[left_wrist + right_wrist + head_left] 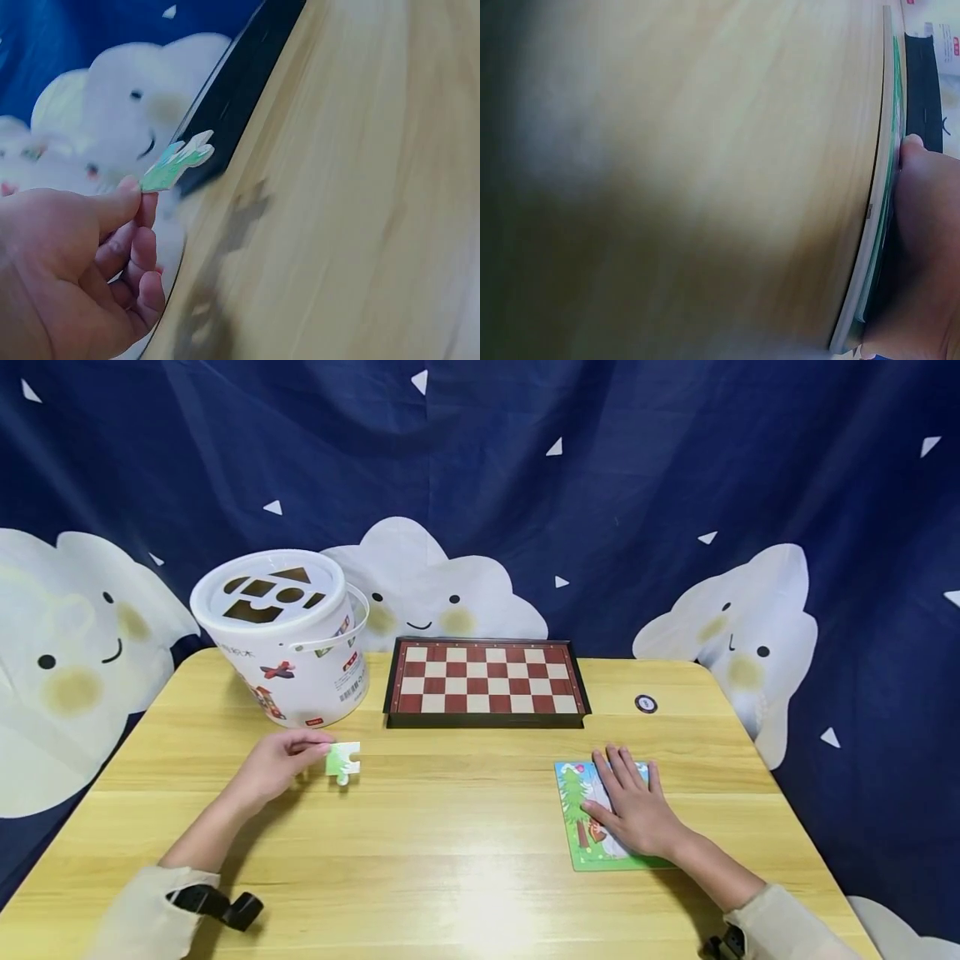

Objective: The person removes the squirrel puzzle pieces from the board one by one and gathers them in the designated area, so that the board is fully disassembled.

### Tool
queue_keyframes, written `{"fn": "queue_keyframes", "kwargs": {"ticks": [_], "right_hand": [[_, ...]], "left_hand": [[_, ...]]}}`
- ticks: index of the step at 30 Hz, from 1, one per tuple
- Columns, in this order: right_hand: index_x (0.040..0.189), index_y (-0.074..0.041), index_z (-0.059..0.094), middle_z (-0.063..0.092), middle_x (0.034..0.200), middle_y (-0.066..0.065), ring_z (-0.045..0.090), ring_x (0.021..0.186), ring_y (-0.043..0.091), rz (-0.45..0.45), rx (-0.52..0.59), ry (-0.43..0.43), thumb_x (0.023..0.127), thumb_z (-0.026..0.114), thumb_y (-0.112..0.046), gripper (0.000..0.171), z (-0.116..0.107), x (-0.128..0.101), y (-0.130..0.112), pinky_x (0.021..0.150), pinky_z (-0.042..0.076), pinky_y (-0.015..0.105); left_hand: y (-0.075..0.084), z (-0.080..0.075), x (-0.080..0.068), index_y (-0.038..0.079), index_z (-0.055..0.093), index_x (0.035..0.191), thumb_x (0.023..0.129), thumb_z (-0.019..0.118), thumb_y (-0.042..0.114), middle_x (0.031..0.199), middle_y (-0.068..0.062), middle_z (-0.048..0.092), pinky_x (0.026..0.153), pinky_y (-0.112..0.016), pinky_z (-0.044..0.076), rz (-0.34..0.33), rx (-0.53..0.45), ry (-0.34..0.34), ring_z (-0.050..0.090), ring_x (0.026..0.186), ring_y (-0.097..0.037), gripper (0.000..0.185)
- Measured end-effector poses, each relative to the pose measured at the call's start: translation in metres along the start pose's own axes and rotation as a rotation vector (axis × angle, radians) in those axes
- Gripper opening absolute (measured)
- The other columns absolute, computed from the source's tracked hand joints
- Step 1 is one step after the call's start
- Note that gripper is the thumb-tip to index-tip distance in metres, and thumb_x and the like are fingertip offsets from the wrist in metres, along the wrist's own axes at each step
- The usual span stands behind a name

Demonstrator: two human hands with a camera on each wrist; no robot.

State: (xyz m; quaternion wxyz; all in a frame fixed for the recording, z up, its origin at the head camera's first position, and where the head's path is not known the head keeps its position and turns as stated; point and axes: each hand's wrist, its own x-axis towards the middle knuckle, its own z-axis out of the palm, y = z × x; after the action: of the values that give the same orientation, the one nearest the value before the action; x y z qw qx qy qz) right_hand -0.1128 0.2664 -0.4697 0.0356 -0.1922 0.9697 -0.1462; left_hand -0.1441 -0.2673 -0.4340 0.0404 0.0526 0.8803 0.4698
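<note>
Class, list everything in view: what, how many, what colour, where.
Jigsaw piece: 1, green and white, in the left grip
Picture puzzle: 1, multicoloured, under the right grip
Shape-sorter bucket: 1, white, back left
Chessboard: 1, red and cream, black-framed, back centre
Disc: 1, dark, pale centre, back right
Table: 1, light wood, beneath
Curtain: 1, navy with white clouds, behind
Wrist cameras: 2, black, at wrists
Sleeves: 2, cream, on forearms
Left grip: 1, bare, near bucket
Right grip: 1, bare, on picture puzzle

A bucket (296, 656), a chessboard (487, 682), a round disc (646, 703) and a puzzle (574, 802) are being supported by the wooden table (450, 810).
</note>
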Motion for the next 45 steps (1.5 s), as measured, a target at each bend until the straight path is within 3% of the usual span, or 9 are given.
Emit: {"fn": "queue_keyframes", "kwargs": {"ticks": [6,14,20,25,30,34,40,45], "right_hand": [[0.16,0.0,0.021,0.012,0.166,0.027,0.007,0.153,0.046,0.007,-0.001,-0.015,0.104,0.053,-0.047,0.08,0.001,0.0,0.0,0.114,-0.002,0.074],[0.159,0.001,0.023,0.015,0.165,0.028,0.009,0.152,0.048,-0.007,-0.002,0.01,0.103,0.054,-0.047,0.08,0.001,-0.001,-0.002,0.113,0.0,0.075],[0.16,0.0,0.023,0.014,0.166,0.027,0.007,0.153,0.046,0.004,-0.001,-0.005,0.104,0.054,-0.047,0.08,0.002,0.0,-0.001,0.113,-0.001,0.074],[0.162,-0.003,0.018,0.008,0.167,0.025,0.001,0.154,0.043,0.014,0.014,-0.034,0.103,0.051,-0.052,0.083,0.008,0.002,0.008,0.115,-0.007,0.071],[0.161,-0.002,0.02,0.012,0.166,0.027,0.005,0.153,0.045,-0.015,0.017,0.014,0.104,0.051,-0.052,0.082,0.009,0.001,0.008,0.114,-0.005,0.073],[0.159,0.0,0.024,0.017,0.164,0.03,0.009,0.152,0.048,-0.032,0.025,0.052,0.103,0.053,-0.049,0.08,0.007,0.0,0.006,0.113,-0.002,0.074],[0.16,0.0,0.023,0.015,0.165,0.027,0.008,0.152,0.047,0.002,0.004,0.009,0.103,0.053,-0.05,0.081,0.002,-0.001,0.0,0.113,-0.001,0.074],[0.158,0.001,0.026,0.019,0.163,0.031,0.012,0.15,0.05,-0.027,0.019,0.054,0.102,0.056,-0.048,0.08,0.003,0.0,0.001,0.112,0.001,0.076]], "left_hand": [[-0.019,-0.028,-0.009,-0.003,0.07,0.121,0.103,0.064,0.021,0.119,-0.021,0.069,0.074,-0.023,0.052,-0.053,0.048,0.008,0.059,0.09,0.0,0.031],[-0.037,-0.044,-0.009,-0.005,0.07,0.119,0.102,0.064,0.02,0.116,-0.02,0.071,0.075,-0.017,0.05,-0.056,0.105,-0.005,0.059,0.089,0.005,0.03],[-0.042,-0.043,-0.008,-0.004,0.072,0.115,0.102,0.065,0.018,0.11,-0.016,0.072,0.071,-0.021,0.048,-0.054,0.158,-0.036,0.057,0.085,-0.004,0.026],[-0.047,-0.041,-0.007,-0.001,0.074,0.109,0.1,0.067,0.014,0.104,-0.012,0.074,0.075,-0.019,0.049,-0.011,0.228,-0.015,0.059,0.085,-0.003,0.019],[-0.047,-0.039,-0.006,0.001,0.075,0.108,0.1,0.067,0.015,0.103,-0.011,0.074,0.075,-0.02,0.048,-0.006,0.268,-0.003,0.058,0.086,-0.007,0.018],[-0.047,-0.039,-0.006,0.001,0.075,0.108,0.1,0.067,0.016,0.103,-0.012,0.074,0.074,-0.02,0.047,-0.005,0.265,0.003,0.058,0.086,-0.007,0.019],[-0.047,-0.039,-0.007,0.0,0.074,0.112,0.1,0.067,0.017,0.106,-0.013,0.073,0.074,-0.02,0.048,-0.016,0.253,0.005,0.059,0.087,-0.007,0.022],[-0.043,-0.039,-0.008,-0.002,0.071,0.116,0.101,0.067,0.018,0.109,-0.015,0.073,0.074,-0.019,0.049,-0.004,0.225,0.003,0.059,0.087,-0.004,0.026]]}}
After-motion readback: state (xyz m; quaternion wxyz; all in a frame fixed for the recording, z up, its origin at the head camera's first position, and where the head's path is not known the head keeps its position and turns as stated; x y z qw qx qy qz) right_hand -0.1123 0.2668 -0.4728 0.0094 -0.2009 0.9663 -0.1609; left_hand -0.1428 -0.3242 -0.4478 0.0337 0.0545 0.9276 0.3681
